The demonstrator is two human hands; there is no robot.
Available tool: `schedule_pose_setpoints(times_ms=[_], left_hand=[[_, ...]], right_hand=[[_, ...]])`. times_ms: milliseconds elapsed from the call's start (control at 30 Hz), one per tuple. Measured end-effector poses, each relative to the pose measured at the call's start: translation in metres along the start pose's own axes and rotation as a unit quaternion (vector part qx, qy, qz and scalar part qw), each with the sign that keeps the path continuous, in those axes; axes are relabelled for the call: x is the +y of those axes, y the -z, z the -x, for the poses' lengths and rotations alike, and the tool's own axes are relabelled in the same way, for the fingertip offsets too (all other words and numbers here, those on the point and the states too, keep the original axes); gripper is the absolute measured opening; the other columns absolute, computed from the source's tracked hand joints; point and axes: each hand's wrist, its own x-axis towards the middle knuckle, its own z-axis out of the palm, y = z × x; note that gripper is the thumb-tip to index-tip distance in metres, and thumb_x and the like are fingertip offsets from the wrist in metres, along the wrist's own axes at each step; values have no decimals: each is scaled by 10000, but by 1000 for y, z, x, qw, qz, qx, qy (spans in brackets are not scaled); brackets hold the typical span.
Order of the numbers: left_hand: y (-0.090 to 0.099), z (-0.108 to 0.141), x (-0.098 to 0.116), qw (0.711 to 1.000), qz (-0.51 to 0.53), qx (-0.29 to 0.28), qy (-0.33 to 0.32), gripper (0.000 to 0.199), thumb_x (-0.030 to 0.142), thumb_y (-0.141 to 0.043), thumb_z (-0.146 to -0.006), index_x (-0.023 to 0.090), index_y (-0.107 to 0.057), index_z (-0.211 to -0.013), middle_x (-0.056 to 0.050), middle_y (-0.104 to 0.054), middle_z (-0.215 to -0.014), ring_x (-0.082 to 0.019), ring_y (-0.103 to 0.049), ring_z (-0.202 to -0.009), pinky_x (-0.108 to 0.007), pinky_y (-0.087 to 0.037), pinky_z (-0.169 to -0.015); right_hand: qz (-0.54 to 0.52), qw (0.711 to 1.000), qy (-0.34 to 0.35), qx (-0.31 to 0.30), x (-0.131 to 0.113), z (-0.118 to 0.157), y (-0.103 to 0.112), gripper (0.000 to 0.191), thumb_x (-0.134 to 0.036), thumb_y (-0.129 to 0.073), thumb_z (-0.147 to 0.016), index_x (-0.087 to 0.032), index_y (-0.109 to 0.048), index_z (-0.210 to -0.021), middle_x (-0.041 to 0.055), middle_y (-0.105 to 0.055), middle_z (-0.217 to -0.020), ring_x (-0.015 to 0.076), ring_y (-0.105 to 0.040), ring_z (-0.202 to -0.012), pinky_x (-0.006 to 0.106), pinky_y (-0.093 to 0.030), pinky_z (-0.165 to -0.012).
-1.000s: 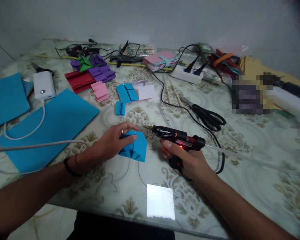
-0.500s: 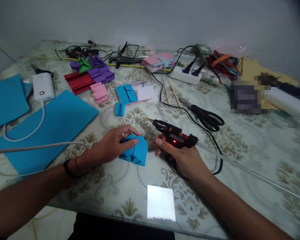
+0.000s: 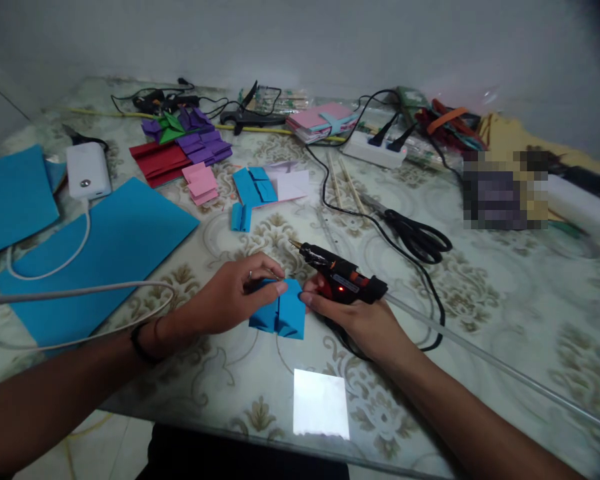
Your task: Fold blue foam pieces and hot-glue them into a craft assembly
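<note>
Between thumb and fingers, my left hand (image 3: 240, 293) pinches the upper edge of a folded blue paper piece (image 3: 291, 313) just above the patterned table (image 3: 205, 393). My right hand (image 3: 355, 313) is wrapped round a black glue gun (image 3: 345, 275) with a red light lit on its side. The nozzle points up and left, above the blue piece and not touching it. My right thumb and fingertips meet the right edge of the folded paper. A long clear glue stick (image 3: 460, 343) runs out from the back of the gun.
Large blue sheets (image 3: 110, 260) and a white power bank (image 3: 87, 170) with a cable lie left. Behind are folded papers in red (image 3: 160, 162), purple and pink. Black scissors (image 3: 415, 235) and a white power strip (image 3: 373, 150) sit right.
My left hand and the blue paper have moved slightly right. My right hand and the glue gun have shifted slightly left, and its fingertips have come to the paper's edge.
</note>
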Motion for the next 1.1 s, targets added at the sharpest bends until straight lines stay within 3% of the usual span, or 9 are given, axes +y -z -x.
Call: schedule_pose_setpoints(times_ms=[100, 200, 467, 633, 733, 867, 1100], left_hand=[[7, -5, 1, 999, -9, 37, -12, 273, 396, -553, -1009, 171, -666, -901, -35, -703, -871, -166, -645, -779, -272, -493, -675], [12, -8, -1, 998, 14, 67, -3, 260, 379, -596, -983, 180, -631, -820, -12, -687, -779, -150, -647, -678, -275, -526, -650], [13, -8, 3, 995, -65, 70, -8, 386, 321, -521, -1007, 197, -538, -642, 16, -626, -605, -134, -600, -602, -264, -478, -638], [12, -6, 1, 996, -72, 49, 7, 495, 411, -468, -1049, 200, -509, -603, 20, -598, -554, -137, -620, -586, -258, -456, -616], [12, -6, -1, 995, -92, 29, -10, 499, 422, -474, -1055, 189, -550, -620, 13, -636, -583, -131, -617, -585, -257, -459, -627], [10, -6, -5, 996, -81, 14, -20, 354, 406, -553, -1025, 179, -606, -758, 11, -668, -681, -135, -649, -642, -244, -476, -628], [8, -8, -12, 996, -91, 9, -17, 251, 357, -755, -872, 201, -580, -961, 51, -544, -700, -134, -552, -618, -237, -434, -560]], right_hand=[[36, 999, 2, 11, -5, 0, 2, 253, -493, -737, -824, -246, -689, -814, 25, -728, -842, 231, -690, -829, 367, -572, -841], [33, 999, 5, 24, -11, 0, 2, 230, -470, -742, -797, -252, -671, -798, 26, -730, -856, 235, -696, -835, 369, -576, -839], [-8, 999, 5, 36, -14, 2, -5, 349, -524, -822, -716, -232, -644, -785, 33, -724, -821, 214, -695, -770, 340, -583, -760], [29, 999, 11, 39, -10, 1, -3, 350, -528, -815, -744, -228, -657, -831, 24, -728, -814, 206, -690, -753, 324, -559, -721], [66, 997, 11, 41, -8, 0, 1, 281, -488, -759, -813, -231, -653, -856, 13, -733, -774, 202, -695, -718, 319, -550, -692], [119, 992, 15, 50, -6, -1, 4, 268, -497, -702, -877, -240, -630, -856, -10, -720, -682, 201, -689, -656, 315, -529, -650], [109, 993, 40, 10, -8, -1, 5, 284, -514, -639, -926, -243, -666, -847, 17, -773, -780, 218, -732, -787, 330, -551, -817]])
